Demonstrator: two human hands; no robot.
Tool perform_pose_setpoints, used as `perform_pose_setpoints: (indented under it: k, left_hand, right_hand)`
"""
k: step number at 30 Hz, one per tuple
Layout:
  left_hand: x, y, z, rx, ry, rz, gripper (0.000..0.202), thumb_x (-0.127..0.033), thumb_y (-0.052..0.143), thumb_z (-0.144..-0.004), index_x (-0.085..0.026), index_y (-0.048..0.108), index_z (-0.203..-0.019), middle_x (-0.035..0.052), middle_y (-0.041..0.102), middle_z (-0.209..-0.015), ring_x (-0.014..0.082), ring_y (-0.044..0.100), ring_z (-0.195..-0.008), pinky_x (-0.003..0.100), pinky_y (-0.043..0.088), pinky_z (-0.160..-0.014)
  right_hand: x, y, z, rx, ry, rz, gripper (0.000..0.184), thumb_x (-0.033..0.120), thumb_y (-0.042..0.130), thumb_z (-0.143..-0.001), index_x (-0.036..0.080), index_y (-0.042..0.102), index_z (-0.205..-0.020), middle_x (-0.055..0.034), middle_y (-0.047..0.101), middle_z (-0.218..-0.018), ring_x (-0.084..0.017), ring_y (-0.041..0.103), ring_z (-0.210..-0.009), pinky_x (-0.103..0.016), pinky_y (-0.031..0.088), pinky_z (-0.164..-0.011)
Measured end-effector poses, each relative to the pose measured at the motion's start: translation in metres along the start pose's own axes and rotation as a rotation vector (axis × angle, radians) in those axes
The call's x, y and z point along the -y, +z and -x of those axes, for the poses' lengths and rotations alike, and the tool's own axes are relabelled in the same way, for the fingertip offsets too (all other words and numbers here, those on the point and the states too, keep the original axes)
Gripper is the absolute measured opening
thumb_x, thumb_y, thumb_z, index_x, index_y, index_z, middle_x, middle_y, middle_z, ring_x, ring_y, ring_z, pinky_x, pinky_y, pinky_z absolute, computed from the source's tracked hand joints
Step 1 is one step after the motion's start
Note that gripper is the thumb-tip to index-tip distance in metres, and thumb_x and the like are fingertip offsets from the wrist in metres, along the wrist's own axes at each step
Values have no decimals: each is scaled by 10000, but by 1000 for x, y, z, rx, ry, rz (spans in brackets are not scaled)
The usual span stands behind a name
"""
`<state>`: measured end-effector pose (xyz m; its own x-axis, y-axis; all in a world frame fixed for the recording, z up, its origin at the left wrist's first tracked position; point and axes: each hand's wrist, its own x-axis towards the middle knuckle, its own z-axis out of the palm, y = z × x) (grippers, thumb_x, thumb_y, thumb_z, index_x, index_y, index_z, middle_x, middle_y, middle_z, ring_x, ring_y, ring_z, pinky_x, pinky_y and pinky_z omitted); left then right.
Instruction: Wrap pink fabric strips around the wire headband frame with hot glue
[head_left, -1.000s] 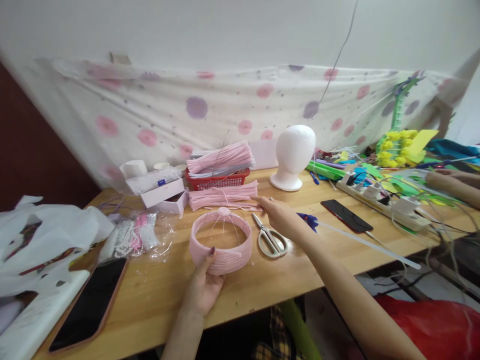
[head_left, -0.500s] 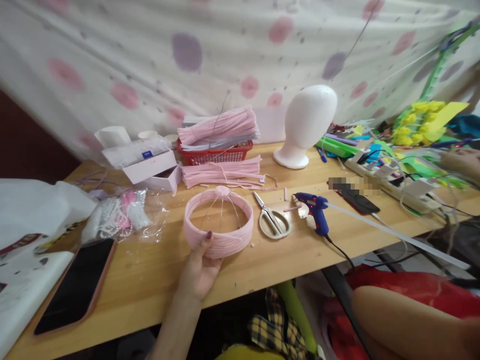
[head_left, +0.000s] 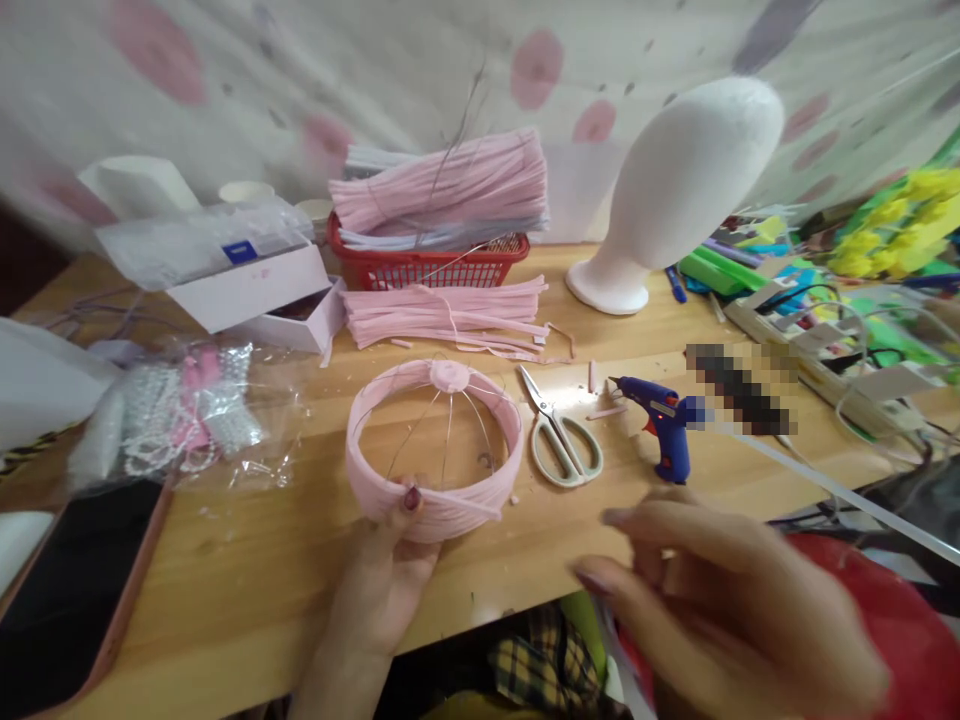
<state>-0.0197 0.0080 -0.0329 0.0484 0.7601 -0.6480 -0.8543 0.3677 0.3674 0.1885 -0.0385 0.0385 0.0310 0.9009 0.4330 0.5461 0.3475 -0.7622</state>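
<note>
My left hand (head_left: 390,580) grips the near rim of a pink wrapped ring frame (head_left: 433,447) that rests on the wooden table (head_left: 247,560), thumb on top of the band. Thin wires cross inside the ring to a small pink disc at its far side. My right hand (head_left: 712,600) hovers blurred at the table's front edge, fingers spread and pointing left, holding nothing that I can see. Just beyond it lie white-handled scissors (head_left: 564,440) and a blue glue gun (head_left: 664,425).
Pink strips (head_left: 450,315) lie in a pile behind the ring, with more in a red basket (head_left: 427,265). A white foam head (head_left: 675,190) stands at the back right. A dark phone (head_left: 67,590), a bag of beads (head_left: 187,410), a white box (head_left: 247,290) and a power strip (head_left: 825,360) crowd the sides.
My right hand left the strip pile, dropped out of view, and now is back at the table's front edge. The camera has moved closer. My left hand keeps its hold on the ring.
</note>
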Motion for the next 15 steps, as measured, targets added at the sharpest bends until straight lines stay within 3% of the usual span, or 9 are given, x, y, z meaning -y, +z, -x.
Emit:
perform_pose_setpoints:
  k: [3, 6, 10, 15]
  left_hand:
    - [3, -3, 1, -1, 12, -17, 345, -94, 912, -529, -179, 687, -777, 13, 726, -837, 217, 703, -830, 378, 628, -794]
    - [6, -1, 5, 26, 49, -33, 330, -151, 919, -535, -186, 670, -749, -11, 684, -810, 195, 682, -788, 349, 623, -754]
    - [5, 3, 7, 113, 23, -31, 291, -150, 910, -553, -191, 647, -671, -33, 607, -698, 150, 634, -668, 277, 586, -680]
    - [1, 7, 8, 174, -17, -28, 324, -172, 937, -519, -194, 627, -612, -38, 567, -659, 129, 604, -632, 247, 568, -650]
  right_hand:
    - [-1, 30, -10, 14, -106, 73, 259, 328, 813, -804, 292, 637, -991, 73, 486, -580, -95, 471, -451, -251, 356, -427]
    - [-1, 47, -7, 48, -94, 87, 160, 278, 734, -881, 274, 603, -972, 75, 476, -598, -90, 463, -461, -243, 369, -444]
    - [-8, 52, -9, 95, -78, 84, 134, 151, 684, -897, 256, 604, -919, 76, 447, -611, -78, 474, -497, -223, 373, -478]
    - [-20, 55, -12, 47, -57, 83, 160, 136, 706, -879, 241, 589, -909, 78, 453, -632, -72, 467, -507, -220, 379, -502]
